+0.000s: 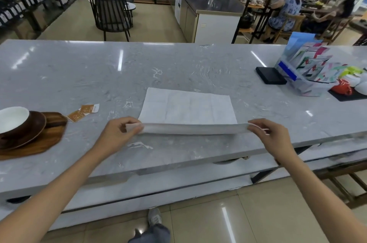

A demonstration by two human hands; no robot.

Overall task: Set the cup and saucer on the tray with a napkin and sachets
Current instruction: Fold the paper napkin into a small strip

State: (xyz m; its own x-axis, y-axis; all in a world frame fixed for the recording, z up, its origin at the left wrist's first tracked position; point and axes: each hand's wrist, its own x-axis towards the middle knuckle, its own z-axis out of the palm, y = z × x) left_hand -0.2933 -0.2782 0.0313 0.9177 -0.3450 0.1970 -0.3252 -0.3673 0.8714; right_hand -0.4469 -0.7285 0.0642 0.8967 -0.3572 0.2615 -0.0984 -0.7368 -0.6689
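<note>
Napkin point(187, 109) lies spread at the middle of the grey marble counter point(178, 63), its near edge lifted as a person folds it. The left hand point(119, 133) pinches the napkin's near left corner between thumb and curled fingers; the right hand point(268, 135) pinches the near right corner the same way. Well to the left of the napkin, a white-lined brown cup point(14, 121) already sits on its brown saucer point(33, 131), and both rest on a wooden tray point(39, 143). Two orange sachets point(83, 112) lie on the counter between the tray and the napkin, not yet on the tray. By the look of it, the cup and saucer are placed, while the folding and the moving of napkin and sachets to the tray remain. Far right of the napkin stand a black box point(271, 75) and a clear holder of leaflets point(305, 69). Beyond the counter, dark chairs point(111, 14), bottle-lined shelves and seated people fill a tiled shop floor.
</note>
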